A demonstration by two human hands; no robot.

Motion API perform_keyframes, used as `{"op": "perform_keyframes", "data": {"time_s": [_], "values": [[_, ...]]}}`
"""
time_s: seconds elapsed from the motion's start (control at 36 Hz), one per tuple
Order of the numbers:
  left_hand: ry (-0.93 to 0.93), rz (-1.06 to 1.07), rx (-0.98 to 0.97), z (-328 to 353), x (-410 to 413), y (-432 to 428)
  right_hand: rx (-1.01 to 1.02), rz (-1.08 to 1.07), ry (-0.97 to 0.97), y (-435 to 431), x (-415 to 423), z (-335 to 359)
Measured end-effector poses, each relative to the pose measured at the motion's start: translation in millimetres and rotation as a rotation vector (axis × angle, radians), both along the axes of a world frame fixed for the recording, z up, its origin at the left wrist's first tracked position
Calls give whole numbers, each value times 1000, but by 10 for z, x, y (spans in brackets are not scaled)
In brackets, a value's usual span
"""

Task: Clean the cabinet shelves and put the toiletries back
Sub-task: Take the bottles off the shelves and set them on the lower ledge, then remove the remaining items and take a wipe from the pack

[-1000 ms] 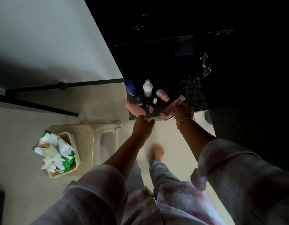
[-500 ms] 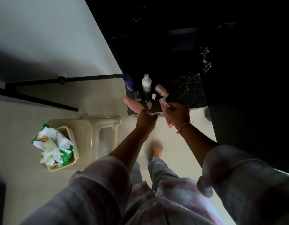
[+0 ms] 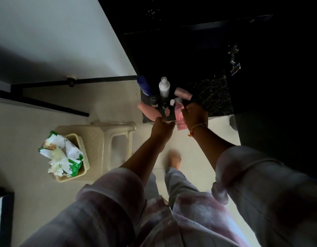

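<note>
Several toiletries stand on a dark speckled shelf: a blue bottle, a white bottle, a pink jar lying on its side and a few small vials. My right hand grips a pink tube, cap pointing to the shelf, tail hanging over the front edge. My left hand has its fingers curled at the base of a salmon-pink bottle lying at the shelf's front left corner. The cabinet interior above is too dark to read.
A cream plastic stool stands on the pale floor at the left of the shelf. On it sits a cream basket holding a green-and-white wipes pack. A black door frame runs along the left. My foot shows below.
My right hand has drawn the pink tube back from over the shelf towards the front edge and turned it upright. My left hand stayed at the salmon-pink bottle's base.
</note>
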State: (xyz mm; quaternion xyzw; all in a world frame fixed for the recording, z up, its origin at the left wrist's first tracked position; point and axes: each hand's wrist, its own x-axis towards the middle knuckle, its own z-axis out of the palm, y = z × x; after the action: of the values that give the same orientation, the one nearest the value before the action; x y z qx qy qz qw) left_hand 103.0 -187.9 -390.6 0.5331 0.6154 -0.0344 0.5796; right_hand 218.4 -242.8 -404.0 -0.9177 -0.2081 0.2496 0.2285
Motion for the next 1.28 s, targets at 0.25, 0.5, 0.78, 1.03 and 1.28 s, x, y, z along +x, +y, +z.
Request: {"op": "perform_keyframes", "data": {"time_s": [0.25,0.5,0.78,1.03,1.28], "values": [[2,-21,6,35,-53,8,10,-28,40,-25,12,50],[31,-133,108,255,-247,76,108,-56,16,-249,-297,347],[26,-196,324,566,-1214,228,204,304,65,-157,-1241,687],[256,153,334,456,-2664,673,111,839,127,934,-2351,625],[328,531,362,108,-3947,1232,-75,1234,115,1789,-3455,307]]}}
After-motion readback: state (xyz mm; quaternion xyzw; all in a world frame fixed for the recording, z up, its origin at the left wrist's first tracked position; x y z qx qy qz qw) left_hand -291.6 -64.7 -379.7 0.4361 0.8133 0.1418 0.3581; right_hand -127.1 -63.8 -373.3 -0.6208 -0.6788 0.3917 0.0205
